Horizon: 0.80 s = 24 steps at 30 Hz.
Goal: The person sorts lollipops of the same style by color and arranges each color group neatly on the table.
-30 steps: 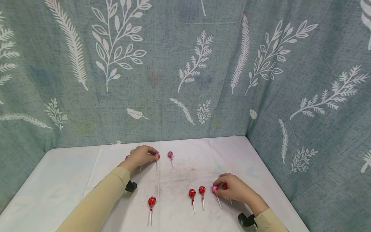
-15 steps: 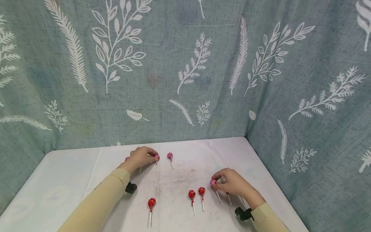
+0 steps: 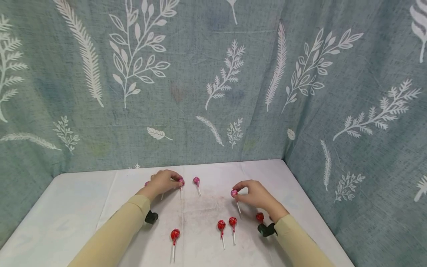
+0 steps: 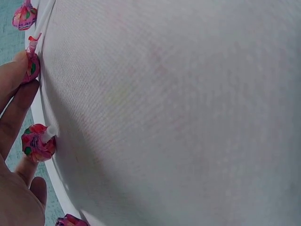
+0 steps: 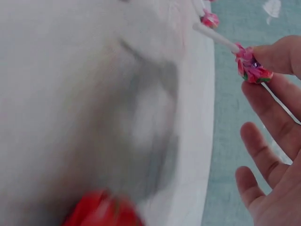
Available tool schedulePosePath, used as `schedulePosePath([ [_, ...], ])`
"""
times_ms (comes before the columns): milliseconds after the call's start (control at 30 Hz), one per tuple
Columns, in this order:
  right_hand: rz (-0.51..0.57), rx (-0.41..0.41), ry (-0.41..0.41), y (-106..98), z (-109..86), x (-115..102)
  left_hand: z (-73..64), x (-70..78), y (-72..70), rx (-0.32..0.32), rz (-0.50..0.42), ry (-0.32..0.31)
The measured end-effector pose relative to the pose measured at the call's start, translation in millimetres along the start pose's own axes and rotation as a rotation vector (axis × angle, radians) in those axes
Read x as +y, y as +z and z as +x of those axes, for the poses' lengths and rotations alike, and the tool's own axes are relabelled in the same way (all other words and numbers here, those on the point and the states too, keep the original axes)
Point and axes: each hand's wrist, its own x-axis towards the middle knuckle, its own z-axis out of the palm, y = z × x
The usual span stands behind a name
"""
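Note:
At the back of the table my left hand pinches the wrapped head of a pink lollipop between thumb and finger, its white stick toward me. The left wrist view shows this pink lollipop with another pink lollipop by the lower fingers. My right hand holds a different pink lollipop by the head, stick trailing down. In the right wrist view that lollipop sits between thumb and forefinger, raised off the cloth, the other fingers loosely spread. A further pink lollipop lies right of my left hand.
Two red lollipops, one left and one right, lie front centre. A single red lollipop is front left. Another red lollipop lies beside my right wrist, partly hidden. Patterned curtains border the white-covered table.
My right hand has carried its pink lollipop back and left, away from the row of red lollipops, uncovering a red one. The left hand stays in place on its lollipop.

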Motion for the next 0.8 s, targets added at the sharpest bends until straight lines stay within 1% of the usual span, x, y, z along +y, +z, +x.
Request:
schedulePosePath([
  [167,-0.020,-0.007,-0.016,13.1,25.1,-9.1,-0.3,-1.8,0.4,-0.001,0.001,-0.008],
  [333,-0.022,-0.023,0.020,23.7,46.2,-15.3,0.4,-3.2,2.3,-0.003,-0.012,-0.017],
  [467,-0.026,-0.032,0.036,29.3,61.6,-18.4,0.1,-4.9,2.3,0.003,-0.006,-0.023],
  [700,-0.036,-0.039,0.030,33.8,80.8,-21.6,-3.0,0.0,-0.1,0.015,-0.001,-0.020],
  [800,-0.042,-0.038,0.035,35.5,87.5,-21.9,-2.4,-0.5,1.0,0.014,0.004,-0.033],
])
